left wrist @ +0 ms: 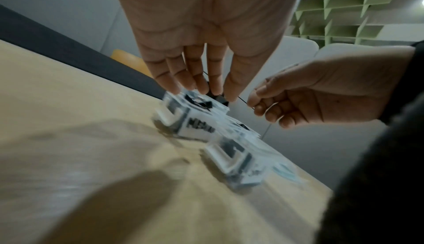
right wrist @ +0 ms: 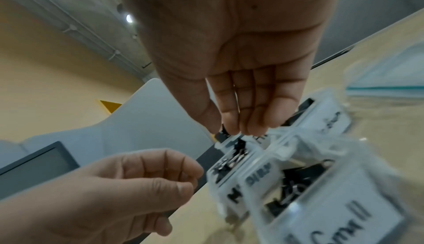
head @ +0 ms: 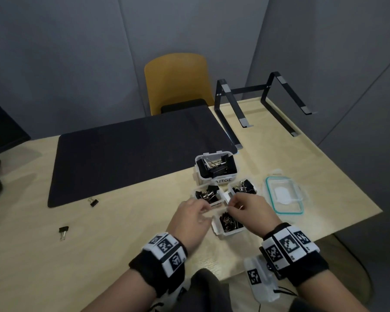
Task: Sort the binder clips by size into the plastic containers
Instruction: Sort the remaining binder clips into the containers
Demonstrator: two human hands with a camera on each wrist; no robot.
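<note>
Nearest you, a clear plastic lid (head: 260,281) with a black-and-white marker lies at the desk (head: 126,239) edge under your right wrist. Just beyond it sits the small-clip container (head: 229,224), labelled "Small" in the right wrist view, packed with little clips.

Your two hands meet above the gap between that box and the medium container (head: 208,195). Your left hand (head: 190,218) has its fingers curled, and from its own wrist view the thumb and fingertips pinch a small black binder clip (left wrist: 219,98) over the medium box; motion blur hides the details. Your right hand (head: 249,212) also has its fingers drawn together at the tips, seemingly pinching a thin wire handle at that same clip, though I cannot tell this for certain.

Beside the medium box, to the right, stands another small container (head: 243,188) of clips. Behind both is the bigger large container (head: 216,168) holding large clips. To the right lies a teal-rimmed lid (head: 284,194).

Off to your left, two loose clips rest on the desk: a near one (head: 63,231) and a farther one (head: 94,202) just beside the dark desk mat (head: 131,154). Farthest are a black laptop stand (head: 263,104) and a yellow chair (head: 178,82).
</note>
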